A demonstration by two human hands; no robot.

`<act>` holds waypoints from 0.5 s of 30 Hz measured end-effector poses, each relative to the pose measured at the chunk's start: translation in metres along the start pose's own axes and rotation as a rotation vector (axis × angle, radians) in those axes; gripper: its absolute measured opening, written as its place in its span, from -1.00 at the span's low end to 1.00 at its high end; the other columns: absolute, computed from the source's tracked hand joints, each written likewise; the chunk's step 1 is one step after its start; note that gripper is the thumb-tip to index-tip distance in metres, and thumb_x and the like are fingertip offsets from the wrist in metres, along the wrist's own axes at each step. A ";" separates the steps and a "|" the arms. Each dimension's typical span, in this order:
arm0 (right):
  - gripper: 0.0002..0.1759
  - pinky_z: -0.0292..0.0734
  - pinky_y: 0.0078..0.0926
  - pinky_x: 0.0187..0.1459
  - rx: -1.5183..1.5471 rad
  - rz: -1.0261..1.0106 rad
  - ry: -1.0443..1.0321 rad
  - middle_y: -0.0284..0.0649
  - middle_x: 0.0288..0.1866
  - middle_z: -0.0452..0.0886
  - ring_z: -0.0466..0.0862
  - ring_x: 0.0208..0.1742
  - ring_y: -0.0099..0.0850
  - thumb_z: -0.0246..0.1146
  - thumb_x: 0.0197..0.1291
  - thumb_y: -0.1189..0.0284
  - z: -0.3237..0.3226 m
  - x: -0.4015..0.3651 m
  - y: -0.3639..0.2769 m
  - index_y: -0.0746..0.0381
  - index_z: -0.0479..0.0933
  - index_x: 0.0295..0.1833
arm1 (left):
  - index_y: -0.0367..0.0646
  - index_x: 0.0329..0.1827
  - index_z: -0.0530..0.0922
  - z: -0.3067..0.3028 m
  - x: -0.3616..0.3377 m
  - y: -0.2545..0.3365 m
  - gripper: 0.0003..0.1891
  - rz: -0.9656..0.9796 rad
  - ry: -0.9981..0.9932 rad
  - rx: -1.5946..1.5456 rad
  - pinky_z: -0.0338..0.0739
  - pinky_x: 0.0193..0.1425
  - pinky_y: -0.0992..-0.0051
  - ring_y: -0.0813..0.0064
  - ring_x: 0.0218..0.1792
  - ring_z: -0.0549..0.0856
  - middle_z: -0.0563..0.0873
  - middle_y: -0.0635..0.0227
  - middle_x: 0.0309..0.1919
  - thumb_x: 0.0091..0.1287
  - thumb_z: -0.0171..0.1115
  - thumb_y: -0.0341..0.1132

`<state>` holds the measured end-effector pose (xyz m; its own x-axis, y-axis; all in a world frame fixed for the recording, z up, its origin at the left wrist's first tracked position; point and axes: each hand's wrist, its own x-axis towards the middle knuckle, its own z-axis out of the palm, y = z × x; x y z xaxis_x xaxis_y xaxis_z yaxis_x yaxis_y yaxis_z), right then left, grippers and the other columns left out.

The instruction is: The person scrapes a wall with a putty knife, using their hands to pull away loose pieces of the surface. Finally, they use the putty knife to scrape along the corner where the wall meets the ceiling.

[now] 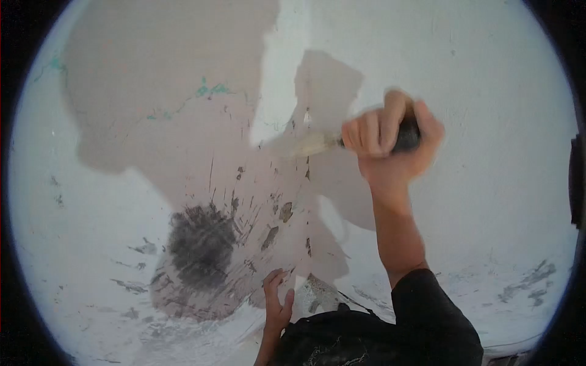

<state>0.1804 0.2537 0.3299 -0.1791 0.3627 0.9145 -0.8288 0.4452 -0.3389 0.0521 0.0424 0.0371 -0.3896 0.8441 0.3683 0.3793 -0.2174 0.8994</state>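
In the head view my right hand (378,137) is raised in front of a pale wall (488,152), its fingers wrapped round the black handle of a scraper (405,135). The light-coloured blade (314,145) points left toward the chipped vertical line in the wall. Motion blurs the blade, so whether it touches the wall cannot be told. Low in the middle, close to the wall, my left hand (279,305) has its thumb and fingers apart, with nothing seen in it.
A dark grey rough patch (202,244) marks the wall at lower left, with chips and scratches around it. A crack with green spots (210,89) runs across the upper left. Shadows of my head and arm fall on the wall. A dark object (576,183) stands at the right edge.
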 end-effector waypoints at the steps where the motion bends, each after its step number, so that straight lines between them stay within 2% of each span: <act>1: -0.47 -0.09 -0.52 -0.71 0.006 0.006 -0.004 -0.44 -0.84 0.12 -0.03 -0.79 -0.57 -0.27 0.41 0.07 -0.002 0.011 0.008 0.06 0.14 -0.63 | -0.25 0.24 0.38 0.001 -0.002 -0.004 -0.59 0.017 -0.013 0.044 0.25 0.33 0.21 0.07 0.26 0.33 0.36 0.03 0.22 0.34 0.10 -0.34; 3: -0.50 -0.12 -0.54 -0.72 -0.156 0.082 0.009 -0.47 -0.85 0.05 -0.10 -0.78 -0.59 -0.29 0.39 0.10 0.000 0.025 0.028 0.05 0.12 -0.63 | -0.24 0.20 0.42 0.005 -0.006 -0.005 -0.63 0.034 -0.012 0.087 0.28 0.31 0.22 0.08 0.24 0.35 0.37 0.04 0.19 0.35 0.09 -0.35; 8: -0.52 -0.18 -0.54 -0.73 -0.061 0.041 0.046 -0.46 -0.84 0.05 -0.10 -0.78 -0.62 -0.32 0.38 0.11 0.005 0.044 0.023 0.04 0.10 -0.61 | -0.23 0.09 0.50 0.011 -0.006 0.001 -0.72 -0.003 0.012 -0.017 0.35 0.26 0.26 0.10 0.20 0.40 0.40 0.05 0.13 0.33 0.11 -0.39; 11: -0.54 -0.19 -0.53 -0.72 -0.198 0.055 0.053 -0.47 -0.84 0.03 -0.12 -0.77 -0.61 -0.35 0.38 0.12 0.001 0.029 0.044 0.04 0.08 -0.59 | -0.21 0.08 0.51 0.009 -0.009 -0.001 -0.73 -0.013 0.016 -0.015 0.38 0.24 0.27 0.11 0.18 0.42 0.41 0.06 0.12 0.33 0.10 -0.41; 14: -0.55 -0.18 -0.53 -0.72 -0.153 0.046 0.111 -0.47 -0.84 0.00 -0.14 -0.77 -0.61 -0.34 0.37 0.14 0.002 0.027 0.040 0.04 0.08 -0.59 | -0.20 0.07 0.51 0.006 -0.003 -0.004 -0.73 -0.006 0.010 -0.002 0.38 0.23 0.29 0.13 0.18 0.43 0.42 0.08 0.11 0.33 0.10 -0.43; 15: -0.57 -0.19 -0.53 -0.71 -0.050 0.003 0.097 -0.47 -0.85 -0.01 -0.16 -0.77 -0.60 -0.34 0.34 0.15 0.007 0.031 0.023 0.05 0.08 -0.59 | -0.20 0.07 0.51 0.005 -0.001 -0.007 -0.74 -0.003 -0.007 0.017 0.38 0.23 0.30 0.13 0.18 0.43 0.42 0.09 0.11 0.33 0.09 -0.44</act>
<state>0.1522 0.2691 0.3520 -0.1274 0.4406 0.8886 -0.8003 0.4836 -0.3546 0.0544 0.0457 0.0295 -0.3852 0.8481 0.3638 0.3924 -0.2063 0.8963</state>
